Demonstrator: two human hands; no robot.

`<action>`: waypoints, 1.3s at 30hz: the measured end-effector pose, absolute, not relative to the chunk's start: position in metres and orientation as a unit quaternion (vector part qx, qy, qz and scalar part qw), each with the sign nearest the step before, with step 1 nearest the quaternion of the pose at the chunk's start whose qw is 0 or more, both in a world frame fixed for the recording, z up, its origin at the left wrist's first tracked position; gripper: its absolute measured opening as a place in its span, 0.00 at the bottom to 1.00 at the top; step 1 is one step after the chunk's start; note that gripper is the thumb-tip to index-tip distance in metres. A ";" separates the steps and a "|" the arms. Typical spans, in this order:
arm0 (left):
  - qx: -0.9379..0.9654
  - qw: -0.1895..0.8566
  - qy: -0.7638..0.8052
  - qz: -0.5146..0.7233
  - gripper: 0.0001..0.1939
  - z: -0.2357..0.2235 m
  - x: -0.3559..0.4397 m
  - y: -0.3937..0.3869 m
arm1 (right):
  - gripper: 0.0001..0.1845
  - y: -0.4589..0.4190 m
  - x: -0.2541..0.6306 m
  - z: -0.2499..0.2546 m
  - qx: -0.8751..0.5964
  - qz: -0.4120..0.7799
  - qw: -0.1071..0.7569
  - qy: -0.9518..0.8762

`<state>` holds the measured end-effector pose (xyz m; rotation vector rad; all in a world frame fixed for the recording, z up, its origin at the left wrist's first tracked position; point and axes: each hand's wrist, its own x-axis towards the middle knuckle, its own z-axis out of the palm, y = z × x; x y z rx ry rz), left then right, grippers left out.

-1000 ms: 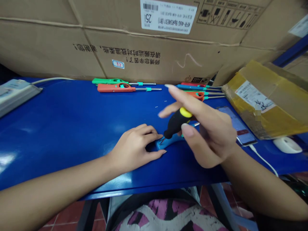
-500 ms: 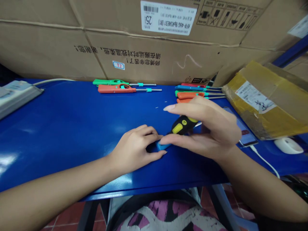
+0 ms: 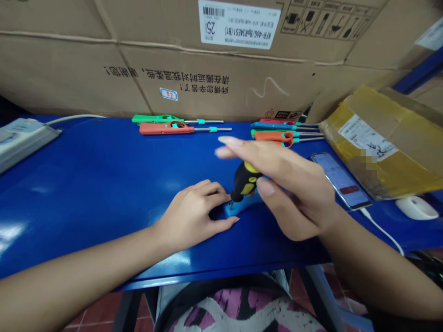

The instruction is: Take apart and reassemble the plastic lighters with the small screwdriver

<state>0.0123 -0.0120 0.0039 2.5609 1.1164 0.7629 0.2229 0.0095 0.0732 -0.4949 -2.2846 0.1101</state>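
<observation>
On the blue table (image 3: 104,193), a blue gas lighter (image 3: 255,199) lies partly hidden under my hands. My left hand (image 3: 194,210) grips its near end between thumb and fingers. A short black-and-yellow screwdriver (image 3: 245,182) leans slightly, its tip down on that end of the lighter. Around the handle is my right hand (image 3: 296,186), thumb against one side and the fingers stretched out over the top. The palm and the lighter's far part are hard to make out.
An orange lighter (image 3: 166,128) and a green lighter (image 3: 148,119) lie at the back, with several more lighters (image 3: 272,136) to their right. A phone (image 3: 341,180) on a cable, a white mouse (image 3: 416,208) and a taped package (image 3: 391,152) are on the right. A large carton (image 3: 180,60) stands behind.
My right thumb has slid back to the right across the screwdriver's handle, and the handle now stands more upright. My left hand stays in place on the lighter.
</observation>
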 end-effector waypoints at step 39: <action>0.879 0.132 0.381 0.254 0.14 0.003 0.011 -0.012 | 0.28 0.009 0.227 0.074 -0.207 0.046 0.388 -0.897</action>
